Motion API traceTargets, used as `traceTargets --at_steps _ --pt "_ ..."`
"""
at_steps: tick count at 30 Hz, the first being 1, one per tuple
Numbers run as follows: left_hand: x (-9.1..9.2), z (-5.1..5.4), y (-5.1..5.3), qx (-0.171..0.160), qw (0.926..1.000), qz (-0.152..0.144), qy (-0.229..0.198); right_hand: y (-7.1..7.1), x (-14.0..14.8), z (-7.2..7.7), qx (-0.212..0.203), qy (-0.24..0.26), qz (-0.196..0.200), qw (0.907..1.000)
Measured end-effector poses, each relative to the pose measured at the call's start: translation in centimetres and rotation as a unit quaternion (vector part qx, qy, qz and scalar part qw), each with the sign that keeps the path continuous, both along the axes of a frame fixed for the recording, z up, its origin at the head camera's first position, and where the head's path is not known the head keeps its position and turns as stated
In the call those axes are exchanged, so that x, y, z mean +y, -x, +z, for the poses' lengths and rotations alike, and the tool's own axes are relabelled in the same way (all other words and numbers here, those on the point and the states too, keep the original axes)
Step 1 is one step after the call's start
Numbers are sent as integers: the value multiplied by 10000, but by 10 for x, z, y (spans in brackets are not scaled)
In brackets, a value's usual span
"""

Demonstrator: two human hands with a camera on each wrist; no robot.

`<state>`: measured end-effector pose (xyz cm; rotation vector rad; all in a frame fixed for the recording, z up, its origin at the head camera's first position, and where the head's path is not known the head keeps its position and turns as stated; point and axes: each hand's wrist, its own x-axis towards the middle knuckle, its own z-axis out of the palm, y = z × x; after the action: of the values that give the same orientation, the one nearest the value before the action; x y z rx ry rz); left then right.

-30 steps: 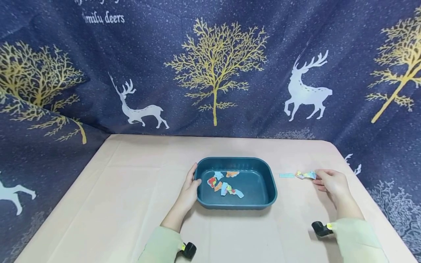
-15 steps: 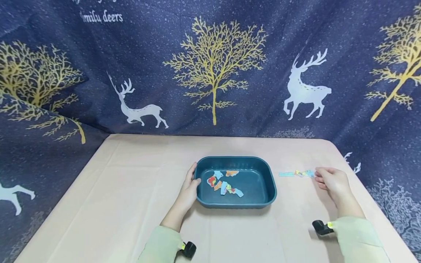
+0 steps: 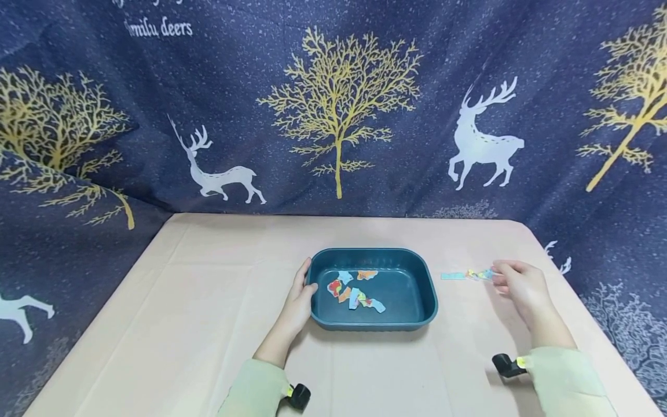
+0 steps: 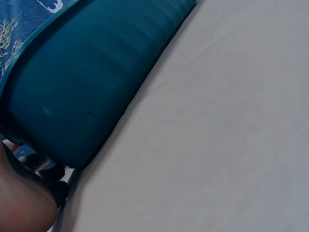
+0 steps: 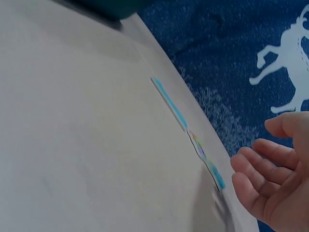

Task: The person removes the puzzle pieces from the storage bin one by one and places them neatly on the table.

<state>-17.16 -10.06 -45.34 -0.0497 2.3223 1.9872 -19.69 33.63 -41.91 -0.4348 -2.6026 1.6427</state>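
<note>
At the left end of a dark teal basin (image 3: 427,315), my left hand (image 3: 298,301) holds the wall, thumb over the rim and fingers outside. In the left wrist view, part of that hand (image 4: 24,193) shows at the basin's (image 4: 91,92) lower corner. My right hand (image 3: 523,289) hovers by the right end of a row of flat, colourful irregular pieces on the table. The row has a light blue strip (image 3: 453,276) and a multicoloured piece (image 3: 473,274). In the right wrist view, the right hand (image 5: 275,179) has loosely bent fingers and holds nothing.
Several flat pieces in blue, red and orange lie in the basin, among them an orange piece (image 3: 367,274) and a red one (image 3: 334,286). A pale cloth covers the table (image 3: 208,324). Behind hangs a dark blue curtain (image 3: 229,87) with deer and trees.
My right hand has let go of the right end of the row and lifted slightly up and left. The pieces there now lie in line with the blue strip. The left hand keeps its hold.
</note>
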Motion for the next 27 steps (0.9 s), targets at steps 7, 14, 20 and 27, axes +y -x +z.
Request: traceTargets --at_steps 7,14,20,27 --pt "0 -2 0 33 10000 3 42 -2 -16 8 99 137 411 9990" --pt "-1 -3 1 110 9999 -33 58 -2 -35 18 453 180 795 9956" --pt "-1 -3 1 150 9999 -47 51 -3 -51 23 633 305 1037 9921" --pt "-1 -4 1 165 9998 -53 40 -3 -68 25 687 484 1287 9881"
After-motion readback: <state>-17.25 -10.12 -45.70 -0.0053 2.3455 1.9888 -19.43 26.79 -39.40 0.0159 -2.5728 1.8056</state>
